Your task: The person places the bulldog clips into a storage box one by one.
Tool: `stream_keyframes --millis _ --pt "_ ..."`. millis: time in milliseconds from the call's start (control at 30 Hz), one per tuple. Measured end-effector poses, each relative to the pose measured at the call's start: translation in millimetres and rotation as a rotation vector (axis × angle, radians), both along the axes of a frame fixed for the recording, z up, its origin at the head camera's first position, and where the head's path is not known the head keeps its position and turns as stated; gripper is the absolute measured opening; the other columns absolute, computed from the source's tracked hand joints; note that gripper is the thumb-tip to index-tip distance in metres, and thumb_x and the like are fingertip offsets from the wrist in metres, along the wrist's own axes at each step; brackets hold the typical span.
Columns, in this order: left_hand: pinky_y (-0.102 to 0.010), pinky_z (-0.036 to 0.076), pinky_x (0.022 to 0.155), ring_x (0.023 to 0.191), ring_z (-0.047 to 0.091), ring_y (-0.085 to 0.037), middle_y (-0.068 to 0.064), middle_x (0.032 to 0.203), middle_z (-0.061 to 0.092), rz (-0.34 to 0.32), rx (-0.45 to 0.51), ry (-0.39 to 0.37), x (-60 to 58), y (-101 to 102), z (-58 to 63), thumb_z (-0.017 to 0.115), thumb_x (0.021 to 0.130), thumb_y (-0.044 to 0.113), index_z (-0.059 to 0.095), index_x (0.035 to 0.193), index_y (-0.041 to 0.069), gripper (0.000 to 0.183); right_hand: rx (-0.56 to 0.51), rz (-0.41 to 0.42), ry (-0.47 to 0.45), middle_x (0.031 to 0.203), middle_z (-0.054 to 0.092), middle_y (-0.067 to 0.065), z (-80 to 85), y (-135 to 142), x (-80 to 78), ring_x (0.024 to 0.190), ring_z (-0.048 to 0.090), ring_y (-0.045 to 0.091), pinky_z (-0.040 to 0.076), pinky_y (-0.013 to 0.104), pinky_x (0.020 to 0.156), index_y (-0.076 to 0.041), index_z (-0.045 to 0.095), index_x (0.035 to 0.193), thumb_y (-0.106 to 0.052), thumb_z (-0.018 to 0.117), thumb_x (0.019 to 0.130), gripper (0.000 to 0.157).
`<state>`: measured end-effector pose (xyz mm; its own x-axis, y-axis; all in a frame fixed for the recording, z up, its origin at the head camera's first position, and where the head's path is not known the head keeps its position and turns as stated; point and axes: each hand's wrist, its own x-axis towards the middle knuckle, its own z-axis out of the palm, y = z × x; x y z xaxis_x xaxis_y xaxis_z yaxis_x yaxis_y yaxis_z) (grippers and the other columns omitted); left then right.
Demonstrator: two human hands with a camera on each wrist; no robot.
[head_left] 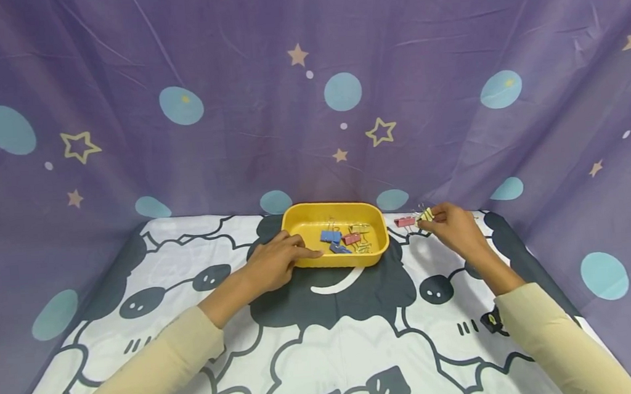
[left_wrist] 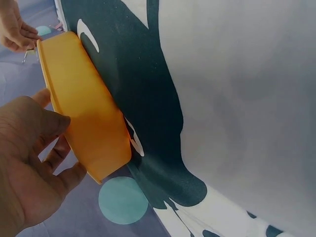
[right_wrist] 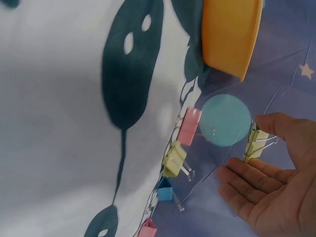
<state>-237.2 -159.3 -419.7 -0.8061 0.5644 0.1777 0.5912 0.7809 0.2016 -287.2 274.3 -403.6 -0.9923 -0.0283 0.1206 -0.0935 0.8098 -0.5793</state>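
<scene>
A yellow plastic tray (head_left: 348, 260) stands at the back of the table, holding blue clips (head_left: 330, 236), a pink clip (head_left: 351, 239) and yellow clips (head_left: 359, 229). My left hand (head_left: 276, 262) grips its left end, the thumb (left_wrist: 57, 121) against the outer wall and other fingers at the rim. To the tray's right, my right hand (head_left: 456, 229) pinches a yellow binder clip (right_wrist: 256, 143) between thumb and fingers, raised off the cloth. Below that hand in the right wrist view lie a pink clip (right_wrist: 189, 126), another yellow clip (right_wrist: 174, 160), a blue clip (right_wrist: 165, 190) and a second pink clip (right_wrist: 147, 228).
A white cloth (head_left: 240, 376) with dark cartoon sheep covers the table. Behind it and at both sides hangs a purple curtain (head_left: 255, 140) with stars and blue dots, close behind the tray and the loose clips.
</scene>
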Motion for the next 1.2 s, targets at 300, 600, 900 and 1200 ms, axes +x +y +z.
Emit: stream_keyframes --millis 300,600,900,1200 --pt "-0.034 0.045 0.065 0.106 0.054 -0.018 0.004 0.117 0.071 0.0 -0.001 -0.004 -0.7 0 -0.7 0.069 0.103 -0.003 0.076 0.147 0.042 0.063 0.0 0.033 0.016 0.139 0.077 0.028 6.0 -20 0.3 0.133 0.072 0.047 0.059 0.062 0.109 0.003 0.07 0.138 -0.046 0.079 0.103 0.061" --pt "-0.033 0.044 0.063 0.104 0.054 -0.018 0.004 0.115 0.07 0.0 0.0 -0.002 -0.5 -1 -1.1 0.069 0.103 -0.004 0.077 0.146 0.041 0.063 0.012 0.085 0.054 0.137 0.079 0.025 4.3 -42 0.7 0.13 0.075 0.047 0.063 0.062 0.102 -0.001 0.074 0.135 -0.045 0.081 0.102 0.055" --pt "-0.034 0.046 0.064 0.107 0.055 -0.019 0.003 0.118 0.072 0.003 0.003 -0.01 -1.4 0 -0.4 0.07 0.102 -0.004 0.077 0.146 0.041 0.063 0.008 0.132 0.071 0.14 0.078 0.024 5.3 -61 0.2 0.132 0.073 0.048 0.064 0.062 0.103 0.001 0.073 0.141 -0.041 0.081 0.101 0.058" --pt "-0.034 0.045 0.064 0.108 0.054 -0.019 0.002 0.117 0.071 0.011 0.01 -0.024 -1.1 1 -0.2 0.07 0.101 -0.005 0.077 0.146 0.041 0.064 0.037 0.162 0.078 0.141 0.077 0.023 0.9 -72 -2.0 0.129 0.074 0.048 0.063 0.061 0.101 -0.001 0.073 0.143 -0.04 0.081 0.102 0.057"
